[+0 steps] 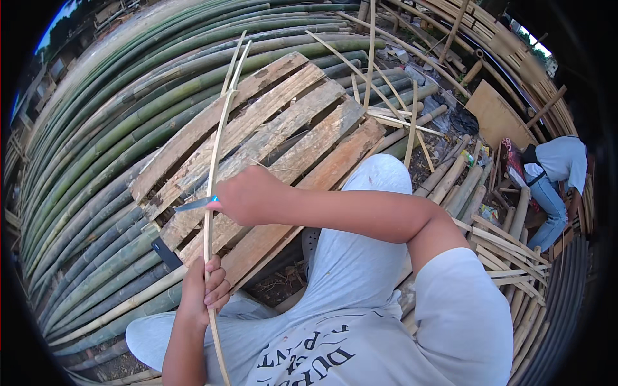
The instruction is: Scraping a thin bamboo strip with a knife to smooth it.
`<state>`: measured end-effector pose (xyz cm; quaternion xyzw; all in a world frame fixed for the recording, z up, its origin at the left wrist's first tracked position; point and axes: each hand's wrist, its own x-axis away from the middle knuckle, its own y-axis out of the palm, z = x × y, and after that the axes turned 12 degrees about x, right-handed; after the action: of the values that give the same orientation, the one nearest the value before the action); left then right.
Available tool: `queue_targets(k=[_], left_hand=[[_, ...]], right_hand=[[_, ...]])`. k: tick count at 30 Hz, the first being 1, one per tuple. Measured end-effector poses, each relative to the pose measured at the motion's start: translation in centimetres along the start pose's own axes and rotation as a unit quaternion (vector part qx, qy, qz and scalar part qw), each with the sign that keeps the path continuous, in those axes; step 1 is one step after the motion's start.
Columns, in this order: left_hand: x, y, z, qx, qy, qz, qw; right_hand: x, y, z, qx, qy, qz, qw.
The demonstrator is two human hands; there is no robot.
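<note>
A long, thin bamboo strip runs upright in front of me, gently curved, and parts into two ends near its far tip. My left hand has its fingers wrapped round the strip's lower part, and its tail hangs down past my forearm. Higher up, my right hand is closed on a knife with a bit of blue at the handle. The knife's short blade points left and lies across the strip, at its edge. Most of the handle is hidden inside my right fist.
Beneath the strip lies a slatted wooden pallet. Long green bamboo poles are stacked left and beyond. A dark flat phone-like object rests by the pallet's corner. Split strips are piled right, near another person bending down.
</note>
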<state>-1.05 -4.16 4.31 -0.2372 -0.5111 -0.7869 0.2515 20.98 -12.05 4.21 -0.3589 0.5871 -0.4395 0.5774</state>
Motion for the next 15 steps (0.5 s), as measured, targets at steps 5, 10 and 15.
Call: queue_targets(k=[5, 10, 15], left_hand=[[1.0, -0.3, 0.2, 0.022, -0.035, -0.077, 0.996], [0.7, -1.5, 1.0, -0.015, 0.011, -0.032, 0.999], [1.4, -2.1, 0.7, 0.012, -0.030, -0.081, 0.996]], right_hand=[[-0.7, 0.4, 2.0, 0.009, -0.084, 0.025, 0.996], [-3.5, -0.6, 0.1, 0.091, -0.024, -0.015, 0.995], [-3.2, -0.5, 1.7, 0.087, -0.109, -0.077, 0.987]])
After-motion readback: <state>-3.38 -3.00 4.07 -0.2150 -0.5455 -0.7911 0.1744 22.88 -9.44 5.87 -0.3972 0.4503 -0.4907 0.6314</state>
